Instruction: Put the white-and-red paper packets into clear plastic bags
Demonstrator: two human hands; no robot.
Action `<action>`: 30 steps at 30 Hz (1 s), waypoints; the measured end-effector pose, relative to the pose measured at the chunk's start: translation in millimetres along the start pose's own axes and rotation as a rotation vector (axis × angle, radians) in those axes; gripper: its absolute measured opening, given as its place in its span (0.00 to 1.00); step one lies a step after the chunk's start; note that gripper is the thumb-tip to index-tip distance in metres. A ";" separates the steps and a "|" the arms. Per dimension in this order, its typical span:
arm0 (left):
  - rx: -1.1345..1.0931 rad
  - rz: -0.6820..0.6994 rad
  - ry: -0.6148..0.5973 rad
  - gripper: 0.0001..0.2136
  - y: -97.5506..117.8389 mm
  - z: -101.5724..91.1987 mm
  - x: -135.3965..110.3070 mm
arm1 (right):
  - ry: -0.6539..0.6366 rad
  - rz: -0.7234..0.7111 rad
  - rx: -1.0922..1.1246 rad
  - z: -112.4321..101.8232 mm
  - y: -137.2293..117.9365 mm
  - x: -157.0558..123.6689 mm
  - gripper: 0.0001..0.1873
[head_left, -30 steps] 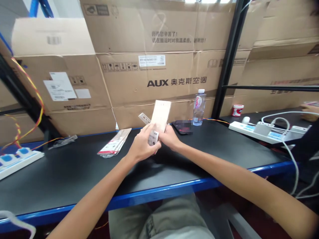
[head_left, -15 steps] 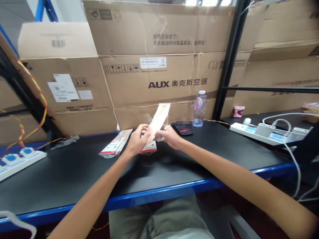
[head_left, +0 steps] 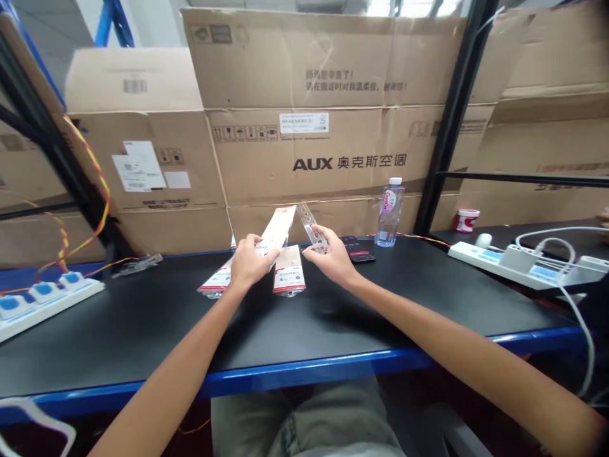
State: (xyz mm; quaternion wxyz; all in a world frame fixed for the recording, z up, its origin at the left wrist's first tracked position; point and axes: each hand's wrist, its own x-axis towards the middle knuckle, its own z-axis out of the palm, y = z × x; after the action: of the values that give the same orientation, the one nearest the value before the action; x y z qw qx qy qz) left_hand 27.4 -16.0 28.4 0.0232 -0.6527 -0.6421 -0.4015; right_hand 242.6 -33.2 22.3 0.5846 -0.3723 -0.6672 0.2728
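My left hand (head_left: pixel 251 261) is shut on a long cream card strip (head_left: pixel 280 227), which slants up and away from my fingers. My right hand (head_left: pixel 330 249) pinches a perforated translucent plate (head_left: pixel 310 223) that stands tilted upward, apart from the card. Between my hands, a cream package with a red band (head_left: pixel 289 270) lies on the black workbench (head_left: pixel 143 324). A stack of similar packages (head_left: pixel 215 282) lies just left of it, its upper part hidden behind my left hand.
A water bottle (head_left: pixel 390 212) and a dark phone (head_left: pixel 356 249) stand behind my right hand. White power strips (head_left: pixel 521 266) lie at both sides, with cables nearby. Large cardboard boxes (head_left: pixel 304 152) are stacked behind the bench. A co-worker's hand (head_left: pixel 603 219) shows at the right edge.
My hands have moved apart, and the perforated plate has separated from the card strip into my right hand. The red-banded package now lies flat on the bench. The view has shifted slightly.
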 end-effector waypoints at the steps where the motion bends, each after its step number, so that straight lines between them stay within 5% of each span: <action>1: 0.030 -0.037 0.014 0.22 -3.4 -2.5 1.9 | -0.022 -0.023 0.001 2.1 -1.7 -3.0 0.34; 9: 0.078 -0.227 0.054 0.26 -21.3 -15.4 11.3 | -0.251 -0.008 -0.012 18.9 -5.3 -23.9 0.22; 17: 0.000 -0.235 0.060 0.23 -25.5 -13.9 14.6 | -0.243 0.184 0.039 17.2 11.0 -16.2 0.17; 24: -0.086 -0.063 0.023 0.23 -15.9 0.5 10.9 | -0.434 0.311 0.361 13.7 2.0 -12.1 0.39; 30: -0.091 -0.184 0.073 0.22 -19.4 -1.8 12.0 | -0.388 0.268 0.428 12.4 3.5 -11.0 0.42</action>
State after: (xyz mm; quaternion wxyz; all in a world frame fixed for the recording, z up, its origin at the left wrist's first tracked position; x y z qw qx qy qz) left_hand 8.0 -3.9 26.8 -0.0201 -0.5761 -0.6791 -0.4545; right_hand 231.5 -39.3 11.0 0.4703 -0.2664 -0.6390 0.5473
